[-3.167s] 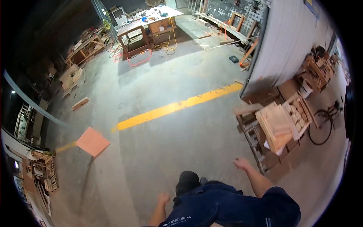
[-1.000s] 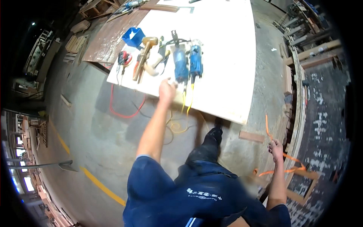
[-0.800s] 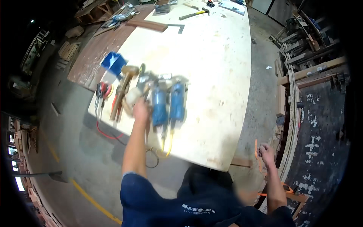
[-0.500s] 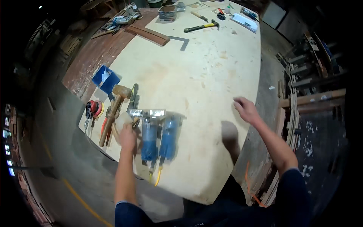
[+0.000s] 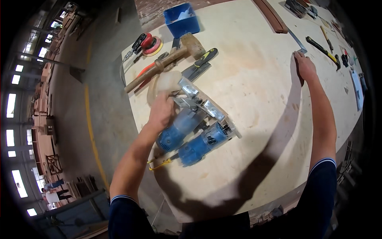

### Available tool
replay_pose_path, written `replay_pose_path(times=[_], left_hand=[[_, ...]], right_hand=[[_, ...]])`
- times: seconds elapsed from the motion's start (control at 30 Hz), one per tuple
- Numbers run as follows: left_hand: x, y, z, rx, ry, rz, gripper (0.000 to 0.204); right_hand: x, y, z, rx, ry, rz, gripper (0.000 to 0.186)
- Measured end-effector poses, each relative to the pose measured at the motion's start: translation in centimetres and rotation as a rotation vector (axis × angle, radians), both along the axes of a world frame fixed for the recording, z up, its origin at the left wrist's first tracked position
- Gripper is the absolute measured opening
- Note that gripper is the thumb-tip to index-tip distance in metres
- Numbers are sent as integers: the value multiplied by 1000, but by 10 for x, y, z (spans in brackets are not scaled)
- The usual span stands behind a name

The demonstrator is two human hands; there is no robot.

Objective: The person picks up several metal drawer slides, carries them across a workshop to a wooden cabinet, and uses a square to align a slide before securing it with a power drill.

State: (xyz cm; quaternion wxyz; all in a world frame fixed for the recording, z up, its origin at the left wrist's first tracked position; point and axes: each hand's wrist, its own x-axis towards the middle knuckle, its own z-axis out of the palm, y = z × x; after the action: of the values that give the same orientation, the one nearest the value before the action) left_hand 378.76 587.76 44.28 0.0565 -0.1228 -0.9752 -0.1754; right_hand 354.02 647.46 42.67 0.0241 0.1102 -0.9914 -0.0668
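Observation:
On the pale plywood tabletop (image 5: 254, 75), my left hand (image 5: 161, 111) is closed among the tools, beside a blurred pale mallet head (image 5: 163, 79); what its fingers grip is partly hidden. Just right of it lie two blue trim routers (image 5: 201, 145) with metal bases (image 5: 213, 111). A wooden mallet (image 5: 191, 46), a yellow-and-black handled tool (image 5: 205, 57) and a red sander (image 5: 151, 46) lie beyond them. My right hand (image 5: 304, 67) has its fingers curled over the end of a metal square (image 5: 295, 39), near a hammer (image 5: 320, 49).
A blue bin (image 5: 185, 26) and a reddish board (image 5: 270, 16) sit at the far side. A blue-and-white tray (image 5: 356, 87) lies at right. Left are a floor with a yellow line (image 5: 91, 135), stacked timber (image 5: 41, 103) and two people (image 5: 55, 191) in the distance.
I have walked up to the table and the view has swung round. My right hand has reached across the plywood to the metal square; my left stays among the tools.

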Motion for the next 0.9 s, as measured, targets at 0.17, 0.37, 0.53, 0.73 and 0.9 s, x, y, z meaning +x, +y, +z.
replay_pose_path(times=[0.17, 0.37, 0.53, 0.73, 0.9], left_hand=[[6, -10, -9, -69, -6, -156, 23], [45, -23, 20, 668, -64, 471, 17], [101, -49, 59, 957, 120, 524, 21], [288, -149, 69, 1435, 17, 569, 9], [442, -221, 127, 1792, -385, 787, 16]], right_hand=[[-16, -2, 20, 157, -130, 94, 18], [57, -69, 47, 205, -227, 202, 12], [248, -31, 47, -511, -121, -41, 48], [442, -154, 148, -1031, 31, -383, 49], [492, -437, 221, -1096, 163, 349, 34]])
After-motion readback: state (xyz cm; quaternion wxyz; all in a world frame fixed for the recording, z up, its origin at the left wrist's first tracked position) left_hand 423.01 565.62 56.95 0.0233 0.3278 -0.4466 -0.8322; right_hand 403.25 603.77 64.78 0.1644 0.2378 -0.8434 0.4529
